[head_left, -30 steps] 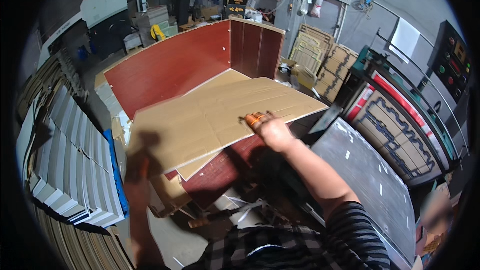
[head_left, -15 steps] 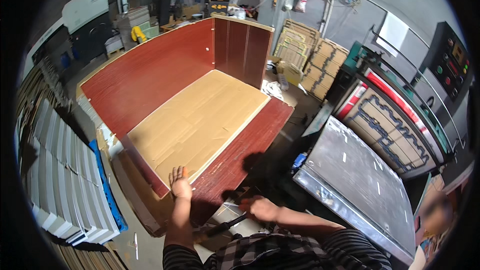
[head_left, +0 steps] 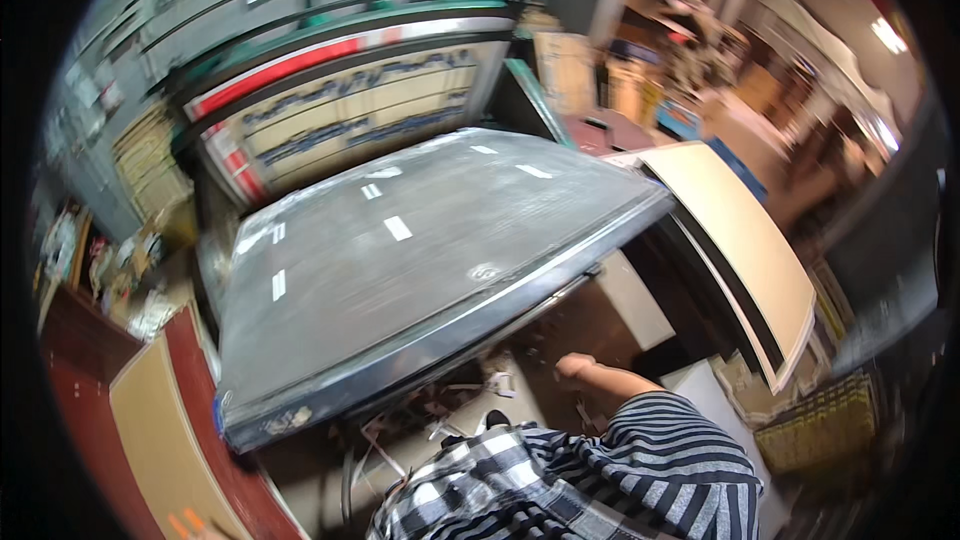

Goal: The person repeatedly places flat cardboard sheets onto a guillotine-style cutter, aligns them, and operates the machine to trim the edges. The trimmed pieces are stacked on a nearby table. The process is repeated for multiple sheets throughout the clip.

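My right hand (head_left: 575, 368) hangs low in the lower middle of the head view, on a bare forearm coming out of a striped sleeve (head_left: 680, 460). It is small and blurred, and I cannot tell whether its fingers are closed or hold anything. It is just below the front edge of a large grey metal table top (head_left: 420, 240), over brown floor littered with scraps (head_left: 440, 410). My left hand is out of view.
A pale beige board (head_left: 740, 230) leans at the right of the metal table. A long machine with red and green stripes (head_left: 340, 90) stands behind it. Red-brown boards with a tan sheet (head_left: 150, 430) lie at the lower left. Shelves and clutter fill the far right.
The view has swung right, from the red-brown and tan boards to the grey metal table. My left hand, earlier on the board's edge, has left the view.
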Demonstrator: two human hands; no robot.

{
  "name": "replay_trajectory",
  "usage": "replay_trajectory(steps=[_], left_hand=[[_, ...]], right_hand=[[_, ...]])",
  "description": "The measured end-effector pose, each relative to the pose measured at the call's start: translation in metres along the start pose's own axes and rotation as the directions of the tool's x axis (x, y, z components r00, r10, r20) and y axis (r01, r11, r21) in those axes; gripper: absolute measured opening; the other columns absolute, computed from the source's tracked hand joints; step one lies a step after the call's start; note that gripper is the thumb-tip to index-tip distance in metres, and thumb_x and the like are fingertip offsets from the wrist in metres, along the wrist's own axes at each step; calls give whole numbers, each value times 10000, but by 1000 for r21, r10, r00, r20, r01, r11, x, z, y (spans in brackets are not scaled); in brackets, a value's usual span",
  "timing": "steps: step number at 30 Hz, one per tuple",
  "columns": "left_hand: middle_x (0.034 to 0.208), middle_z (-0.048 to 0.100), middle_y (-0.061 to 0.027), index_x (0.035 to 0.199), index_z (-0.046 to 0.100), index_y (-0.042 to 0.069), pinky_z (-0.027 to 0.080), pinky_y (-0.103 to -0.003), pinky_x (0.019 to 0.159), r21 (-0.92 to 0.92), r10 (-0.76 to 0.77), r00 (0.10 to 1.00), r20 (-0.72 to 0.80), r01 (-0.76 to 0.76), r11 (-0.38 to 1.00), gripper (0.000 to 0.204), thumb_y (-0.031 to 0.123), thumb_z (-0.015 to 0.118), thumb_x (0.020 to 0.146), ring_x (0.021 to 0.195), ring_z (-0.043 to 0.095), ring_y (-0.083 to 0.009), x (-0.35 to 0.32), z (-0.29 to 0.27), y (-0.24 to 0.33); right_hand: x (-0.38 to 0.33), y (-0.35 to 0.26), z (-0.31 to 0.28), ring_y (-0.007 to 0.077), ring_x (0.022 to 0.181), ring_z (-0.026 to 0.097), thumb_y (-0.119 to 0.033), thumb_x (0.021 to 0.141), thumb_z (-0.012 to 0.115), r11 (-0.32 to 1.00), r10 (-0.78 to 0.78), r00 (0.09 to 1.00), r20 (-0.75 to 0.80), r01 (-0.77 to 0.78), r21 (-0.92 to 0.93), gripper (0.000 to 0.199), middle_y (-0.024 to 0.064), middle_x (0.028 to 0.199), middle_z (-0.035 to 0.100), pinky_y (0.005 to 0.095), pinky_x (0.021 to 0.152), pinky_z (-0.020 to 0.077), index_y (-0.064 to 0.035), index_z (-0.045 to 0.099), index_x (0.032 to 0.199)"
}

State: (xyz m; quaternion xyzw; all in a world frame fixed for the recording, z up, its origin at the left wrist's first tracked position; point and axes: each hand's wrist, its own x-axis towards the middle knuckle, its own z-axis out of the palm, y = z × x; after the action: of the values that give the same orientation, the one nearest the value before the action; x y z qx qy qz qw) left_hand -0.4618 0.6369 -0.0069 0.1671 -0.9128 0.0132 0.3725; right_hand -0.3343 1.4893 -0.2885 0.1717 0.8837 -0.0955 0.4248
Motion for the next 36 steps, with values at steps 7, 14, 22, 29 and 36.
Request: replay_trajectory(steps=[7,14,22,29,36], left_hand=[[1312,508,-169,1304,474,-37,413,-368,994,-576,116,919,-377,-330,748,430,162,592,941,1176,515,-285,85,-57,290],[1433,428,-133,1349,445,-48,284,-381,1103,-752,424,868,-258,-457,476,477,-115,492,879,1345,375,-271,54,-85,471],[1415,463,-147,1257,514,-82,331,-380,1065,-760,561,810,-171,-471,448,366,-15,555,900,1274,460,-311,38,-109,526],[1398,484,-139,1258,557,-16,347,-369,1058,-782,585,788,-193,-484,394,363,0,561,895,1270,471,-305,35,-105,540],[1357,520,-151,1199,601,-13,364,-376,1049,-760,555,807,-204,-487,430,331,-10,597,868,1247,495,-306,33,-109,501]], right_hand=[[-227,210,-169,328,826,636,-242,912,578,814,564,-253,-786,11,581,177,129,916,664,414,733,508,-85,659,930],[-229,306,-202,288,1393,266,-449,886,574,491,866,214,-453,-540,683,653,92,1507,319,503,1094,256,-212,348,1450],[-219,376,-157,300,913,579,-244,737,743,771,620,199,-759,-335,542,295,90,923,560,434,727,463,-97,540,892],[-307,398,-233,353,690,603,-121,868,542,845,263,-158,-952,-438,306,95,156,776,604,440,590,481,-63,573,799],[-412,272,-354,294,758,657,-99,858,561,837,-94,-272,-958,-543,72,76,128,859,658,370,635,536,-85,625,895]])
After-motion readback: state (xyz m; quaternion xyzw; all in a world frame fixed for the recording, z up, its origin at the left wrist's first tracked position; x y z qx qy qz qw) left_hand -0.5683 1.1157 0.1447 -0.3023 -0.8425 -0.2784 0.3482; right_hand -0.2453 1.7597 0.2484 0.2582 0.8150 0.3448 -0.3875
